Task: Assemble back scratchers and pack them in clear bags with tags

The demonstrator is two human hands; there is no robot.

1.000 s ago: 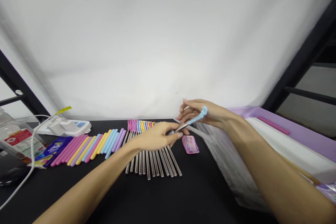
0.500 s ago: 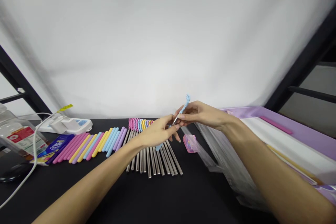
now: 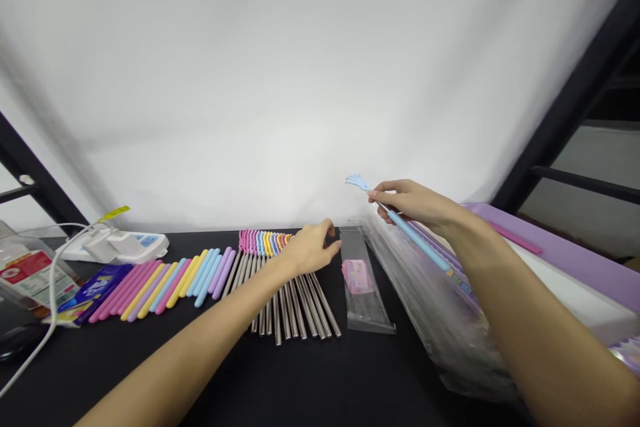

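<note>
Our right hand (image 3: 407,199) pinches a blue scratcher (image 3: 420,241), its handle fitted, above the bags (image 3: 425,307) at right. Our left hand (image 3: 311,248), fingers loosely spread, has hold of nothing, over the rods (image 3: 277,323). We judge one scratcher assembled; the rods and, farther left, handles (image 3: 187,278) lie unjoined, and the flat sleeve (image 3: 367,317) overlapping a card (image 3: 359,277) holds no scratcher.

Backscratcher (image 3: 419,240) lt blue + silver (tabletop (image 3: 300,387) blk).

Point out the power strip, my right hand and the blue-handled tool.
Power strip (image 3: 151,249): head view, its right end.
Right hand (image 3: 411,201): head view, its back.
Blue-handled tool (image 3: 414,235): head view, its handle.
</note>
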